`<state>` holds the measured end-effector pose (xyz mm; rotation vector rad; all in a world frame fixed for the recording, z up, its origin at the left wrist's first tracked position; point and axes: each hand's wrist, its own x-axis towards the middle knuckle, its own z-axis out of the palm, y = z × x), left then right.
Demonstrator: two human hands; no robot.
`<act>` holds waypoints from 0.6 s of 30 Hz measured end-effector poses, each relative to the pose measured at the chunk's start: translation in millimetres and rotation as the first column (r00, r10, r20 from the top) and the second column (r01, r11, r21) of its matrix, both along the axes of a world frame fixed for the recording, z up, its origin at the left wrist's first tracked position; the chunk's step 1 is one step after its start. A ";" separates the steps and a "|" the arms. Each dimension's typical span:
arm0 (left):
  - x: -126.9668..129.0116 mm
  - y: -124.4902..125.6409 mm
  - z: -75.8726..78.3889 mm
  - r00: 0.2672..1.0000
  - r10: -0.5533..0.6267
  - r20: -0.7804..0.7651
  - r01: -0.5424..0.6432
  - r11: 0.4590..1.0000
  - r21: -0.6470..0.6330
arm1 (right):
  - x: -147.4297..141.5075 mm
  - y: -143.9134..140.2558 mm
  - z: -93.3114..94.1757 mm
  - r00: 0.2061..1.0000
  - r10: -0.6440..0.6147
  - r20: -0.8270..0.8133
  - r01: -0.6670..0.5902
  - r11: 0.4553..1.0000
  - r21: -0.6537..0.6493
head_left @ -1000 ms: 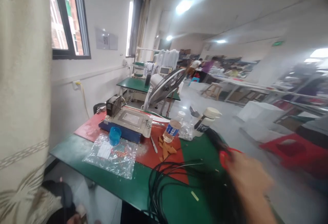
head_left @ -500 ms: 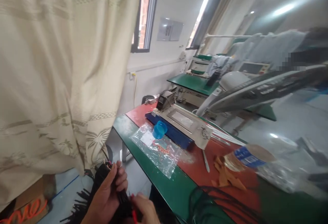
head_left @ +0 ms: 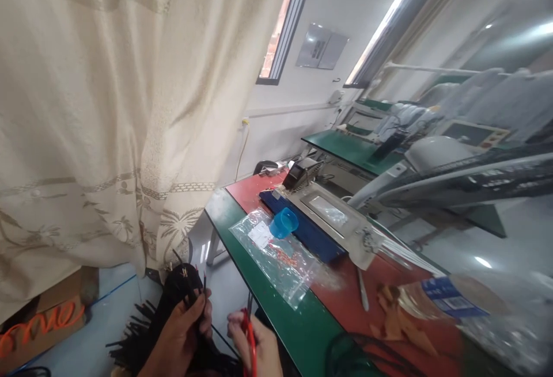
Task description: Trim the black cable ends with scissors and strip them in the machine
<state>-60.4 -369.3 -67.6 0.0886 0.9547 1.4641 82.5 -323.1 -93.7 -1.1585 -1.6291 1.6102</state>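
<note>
Your left hand (head_left: 181,336) is clamped around a bundle of black wires (head_left: 173,308) low beside the table edge; your right hand (head_left: 254,345) has its fingers closed on red-handled cutters (head_left: 249,336). Beyond lie a plastic bag (head_left: 276,256), blue cup (head_left: 284,223) and machine (head_left: 328,216) on the green table (head_left: 276,302).

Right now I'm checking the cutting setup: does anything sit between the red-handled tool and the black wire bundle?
Nothing visible does. The left hand grips the wire bundle; the right hand holds the red-handled tool just beside it, with only a gap over the floor between them.
</note>
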 end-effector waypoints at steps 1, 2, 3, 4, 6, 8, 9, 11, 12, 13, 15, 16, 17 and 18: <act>2.1 -0.6 0.2 0.997 -0.070 -0.027 0.070 0.998 -0.003 | 0.5 4.7 7.1 0.999 -0.024 -0.038 0.022 0.998 -0.054; 4.6 -1.2 0.4 0.988 -0.145 -0.052 0.144 0.989 -0.009 | 0.8 9.0 14.8 0.996 -0.034 -0.077 0.025 0.993 -0.113; 7.3 -1.7 0.5 0.973 -0.216 -0.079 0.216 0.976 -0.010 | 1.0 12.8 22.4 0.992 -0.038 -0.120 0.017 0.985 -0.173; 10.0 -2.0 0.5 0.953 -0.287 -0.098 0.288 0.958 -0.005 | 1.2 15.8 29.2 0.985 -0.028 -0.168 -0.010 0.975 -0.220; 14.0 -1.9 1.0 0.915 -0.387 -0.113 0.390 0.921 0.005 | 2.2 19.8 38.9 0.970 -0.014 -0.242 -0.052 0.963 -0.266; 15.9 -1.0 2.8 0.897 -0.428 -0.113 0.429 0.903 -0.013 | 4.9 21.4 42.3 0.966 -0.035 -0.257 -0.029 0.970 -0.241; 16.2 -0.3 4.3 0.895 -0.431 -0.116 0.430 0.902 -0.036 | 7.1 21.6 42.0 0.968 -0.054 -0.246 0.001 0.977 -0.213; 16.8 1.8 8.3 0.896 -0.424 -0.133 0.415 0.905 -0.089 | 12.3 21.5 39.6 0.973 -0.082 -0.216 0.051 0.988 -0.147; 17.4 3.2 10.4 0.896 -0.420 -0.144 0.408 0.907 -0.102 | 14.8 21.6 38.1 0.975 -0.080 -0.208 0.056 0.991 -0.119; 18.3 4.8 12.2 0.894 -0.419 -0.159 0.405 0.907 -0.114 | 16.7 21.8 36.8 0.976 -0.069 -0.206 0.049 0.994 -0.099; 20.9 8.8 15.1 0.882 -0.423 -0.210 0.405 0.906 -0.124 | 17.8 23.1 35.0 0.971 -0.045 -0.234 0.015 0.992 -0.126; 22.4 11.1 16.0 0.870 -0.430 -0.242 0.414 0.903 -0.119 | 17.0 24.2 34.6 0.965 -0.042 -0.259 -0.005 0.984 -0.177; 23.7 13.3 16.8 0.856 -0.441 -0.270 0.426 0.897 -0.116 | 15.4 25.7 34.5 0.958 -0.046 -0.284 -0.024 0.970 -0.240; 24.7 15.5 17.3 0.845 -0.451 -0.287 0.436 0.892 -0.119 | 13.6 27.7 34.9 0.953 -0.056 -0.298 -0.034 0.956 -0.290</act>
